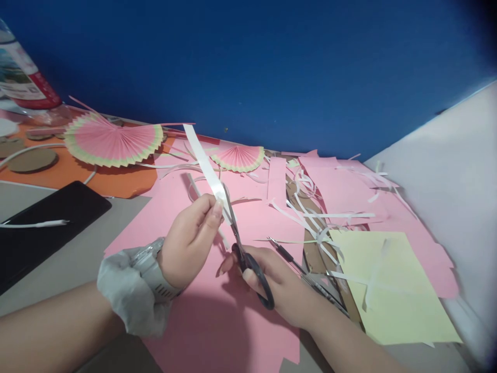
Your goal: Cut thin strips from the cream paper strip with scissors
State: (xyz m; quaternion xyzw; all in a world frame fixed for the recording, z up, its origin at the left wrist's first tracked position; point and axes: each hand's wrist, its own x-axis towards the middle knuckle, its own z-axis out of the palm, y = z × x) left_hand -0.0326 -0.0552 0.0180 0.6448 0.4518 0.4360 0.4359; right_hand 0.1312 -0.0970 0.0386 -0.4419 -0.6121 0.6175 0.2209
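Note:
Between thumb and fingers, my left hand (192,238) pinches the near end of a white strip (204,160), which slants up and away to the left. My right hand (272,282) has its fingers in the handles of dark-handled scissors (254,274). Their blades point upward along the right side of the strip, close to my left fingertips. Whether the blades touch the strip I cannot tell. Beneath both hands lies pink paper (217,321). Beyond them rest a large pleated pink paper fan (116,142) with a yellow-green edge and a smaller pleated fan (238,157).
A black phone (58,228) with a white cable (34,224) across it lies left. A plastic bottle (27,72) stands behind orange paper (135,178). Thin white scraps (306,184), a pen (285,252) and yellow paper (407,300) lie right. A blue wall (248,62) closes the back.

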